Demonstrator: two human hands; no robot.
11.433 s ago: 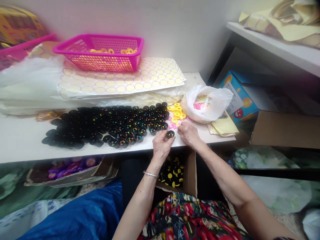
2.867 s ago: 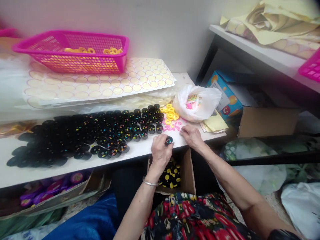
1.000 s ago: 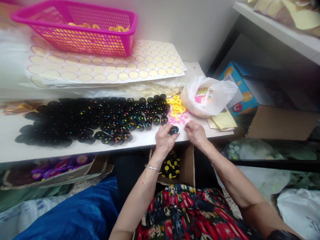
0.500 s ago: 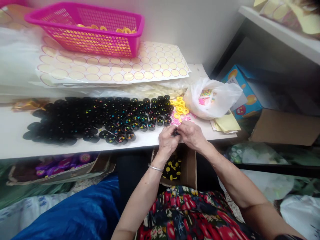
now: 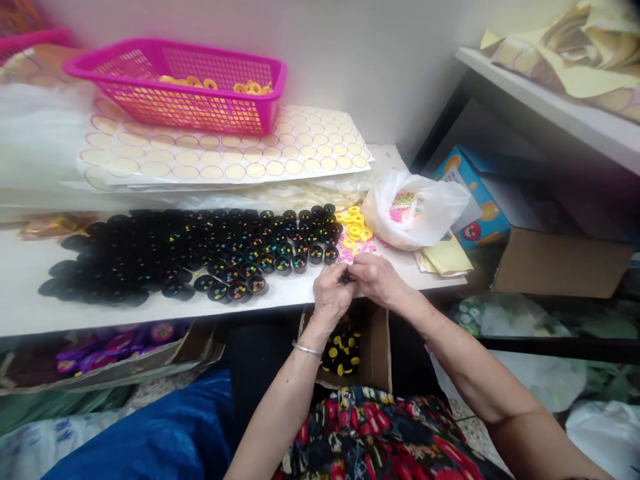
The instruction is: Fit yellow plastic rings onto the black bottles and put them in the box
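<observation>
My left hand (image 5: 331,294) is closed around a small black cap (image 5: 346,276) at the front edge of the white table (image 5: 30,310). My right hand (image 5: 379,278) meets it from the right, fingers pinched over the same cap, which is mostly hidden between the fingers. Just beyond the hands lie tiny pink beads (image 5: 359,250) and yellow rings (image 5: 354,225). A wide field of black caps with coloured dots (image 5: 200,250) covers the table to the left.
A pink basket (image 5: 180,97) with yellow rings sits on sheets of round stickers (image 5: 225,150) at the back. A white plastic bag (image 5: 415,210) lies to the right, beside a blue carton (image 5: 470,193). Under the table stands an open cardboard box of black-and-yellow pieces (image 5: 345,350).
My right hand has come left from the pink beads and joined my left hand over the cap, which showed openly a second ago. The camera tilted a little.
</observation>
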